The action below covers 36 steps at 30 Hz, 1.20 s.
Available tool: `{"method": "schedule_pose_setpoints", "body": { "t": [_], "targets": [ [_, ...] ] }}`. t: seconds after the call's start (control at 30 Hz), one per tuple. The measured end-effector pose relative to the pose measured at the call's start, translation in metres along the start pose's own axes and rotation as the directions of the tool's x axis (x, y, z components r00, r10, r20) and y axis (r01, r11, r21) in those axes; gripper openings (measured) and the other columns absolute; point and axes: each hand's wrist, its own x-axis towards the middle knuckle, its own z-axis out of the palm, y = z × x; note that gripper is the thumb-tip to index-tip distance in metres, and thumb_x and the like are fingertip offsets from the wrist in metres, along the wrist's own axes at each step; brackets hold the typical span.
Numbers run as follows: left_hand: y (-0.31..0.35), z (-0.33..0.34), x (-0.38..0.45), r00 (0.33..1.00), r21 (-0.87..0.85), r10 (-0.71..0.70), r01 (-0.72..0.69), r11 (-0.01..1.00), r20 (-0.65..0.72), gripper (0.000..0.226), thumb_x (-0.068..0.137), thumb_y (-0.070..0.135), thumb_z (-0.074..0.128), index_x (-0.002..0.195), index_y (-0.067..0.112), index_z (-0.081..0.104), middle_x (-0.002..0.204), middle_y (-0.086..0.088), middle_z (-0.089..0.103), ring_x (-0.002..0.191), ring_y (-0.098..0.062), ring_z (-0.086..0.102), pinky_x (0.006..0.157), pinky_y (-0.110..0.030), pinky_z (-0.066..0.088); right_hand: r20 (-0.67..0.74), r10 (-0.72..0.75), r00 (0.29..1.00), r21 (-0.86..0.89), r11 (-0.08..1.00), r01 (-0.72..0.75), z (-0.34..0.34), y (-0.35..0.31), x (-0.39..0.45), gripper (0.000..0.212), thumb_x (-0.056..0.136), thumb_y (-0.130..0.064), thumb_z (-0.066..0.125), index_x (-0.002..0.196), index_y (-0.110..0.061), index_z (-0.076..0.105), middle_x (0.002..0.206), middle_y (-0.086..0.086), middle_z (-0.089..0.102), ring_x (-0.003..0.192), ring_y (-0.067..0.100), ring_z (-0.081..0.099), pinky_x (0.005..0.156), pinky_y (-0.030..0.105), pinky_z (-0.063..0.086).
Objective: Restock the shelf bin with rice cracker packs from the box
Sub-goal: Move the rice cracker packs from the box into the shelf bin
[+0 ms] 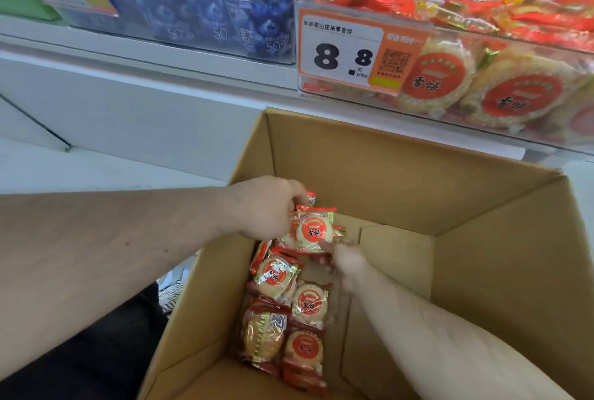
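Head camera looks down into an open brown cardboard box [401, 174] that stands below a white shelf [128, 78]. Both bare forearms reach into the box. The left hand [263, 207] comes from the left side, and its fingers are curled around the top of a small stack of round rice cracker packs in clear wrappers with red print [313, 229], held above the bottom of the box. The right hand [348, 266] comes from the lower right and touches the lower right edge of the same stack; it is blurred, so I cannot tell if its fingers grip the packs or only support them. Under the hands, more loose packs of the same kind [289, 313] lie on the box floor along its left wall, some face up and some overlapping. On the shelf at the upper right stands a clear plastic bin [450, 117], already holding many rice cracker packs, with an orange and white price label showing 8.8 [347, 52] on its front. To the left of it is another clear bin with blue snack bags [205, 4].
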Motion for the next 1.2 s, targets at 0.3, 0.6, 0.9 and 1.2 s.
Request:
{"method": "schedule_pose_setpoints", "body": {
  "t": [0.3,0.6,0.9,1.2],
  "targets": [
    [0.013,0.004,-0.03,0.977,-0.407,-0.154,0.082,0.91,-0.147,0.083,0.088,0.03,0.067,0.152,0.017,0.016,0.132,-0.003,0.052,0.093,-0.013,0.053,0.084,-0.032,0.051,0.518,-0.19,0.834,0.319,0.948,0.018,-0.02,-0.05,-0.081,0.031,0.073,-0.007,0.062,0.104,-0.011,0.063,0.086,0.006,0.072,0.065,0.016,0.065,0.066,0.027,0.05],
    [0.032,0.014,-0.027,0.961,-0.678,-0.152,-0.047,0.734,-0.23,0.029,0.085,0.015,0.071,0.107,0.016,0.052,0.106,-0.009,0.067,0.096,-0.028,0.068,0.085,-0.05,0.056,0.643,-0.196,0.741,0.299,0.954,-0.007,-0.033,-0.059,-0.097,0.048,0.062,-0.01,0.063,0.11,-0.006,0.065,0.101,0.016,0.07,0.085,0.03,0.068,0.079,0.039,0.056],
    [0.004,0.019,-0.007,0.97,-0.669,-0.208,0.074,0.74,-0.123,0.024,0.09,0.006,0.062,0.104,0.016,0.045,0.093,-0.005,0.06,0.072,-0.013,0.057,0.058,-0.026,0.046,0.004,0.103,0.995,-0.363,0.927,-0.094,-0.015,0.018,-0.033,0.021,0.093,-0.028,0.058,0.106,-0.012,0.062,0.089,0.006,0.065,0.081,0.022,0.063,0.062,0.03,0.05],
    [-0.009,0.038,0.018,0.97,-0.679,-0.241,0.188,0.709,0.016,0.028,0.094,0.009,0.053,0.113,0.021,0.037,0.1,-0.006,0.054,0.069,-0.01,0.045,0.069,-0.029,0.038,-0.221,0.054,0.974,-0.636,0.749,-0.186,0.022,0.075,0.02,0.051,0.077,-0.034,0.079,0.12,-0.01,0.064,0.123,0.003,0.067,0.109,0.017,0.065,0.091,0.024,0.052]
  ]
}}
